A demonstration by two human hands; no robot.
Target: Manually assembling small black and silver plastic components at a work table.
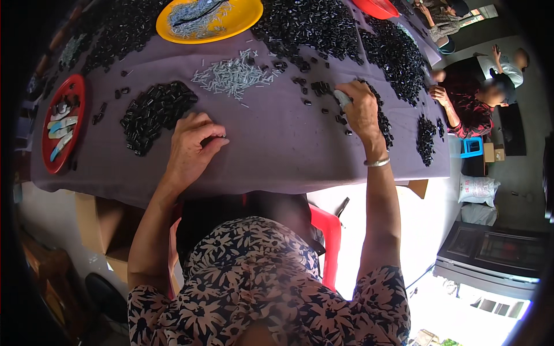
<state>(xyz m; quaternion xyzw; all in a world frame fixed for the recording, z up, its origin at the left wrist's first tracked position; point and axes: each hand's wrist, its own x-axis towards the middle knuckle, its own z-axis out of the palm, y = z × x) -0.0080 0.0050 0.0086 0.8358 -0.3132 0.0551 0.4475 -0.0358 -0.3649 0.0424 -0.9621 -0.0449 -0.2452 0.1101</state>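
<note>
My left hand [195, 141] rests over the cloth just right of a pile of small black pieces [144, 118], its fingers curled in and its thumb pressed to the fingertips. Whatever it pinches is too small to make out. Farther right, my right hand [360, 109] reaches down among loose black pieces [321, 88], fingers closed. A pale whitish item [343, 98] shows at its fingertips; its kind cannot be made out. On the cloth between and beyond my hands lies a heap of short, thin, clear-grey pins [234, 78].
A red tray [48, 147] with light-handled tools stands at the left. At the back are a yellow plate [248, 26] of pins, a red dish [378, 7] and large heaps of black pieces [311, 29]. A co-worker in a checked shirt [470, 104] sits at the right edge.
</note>
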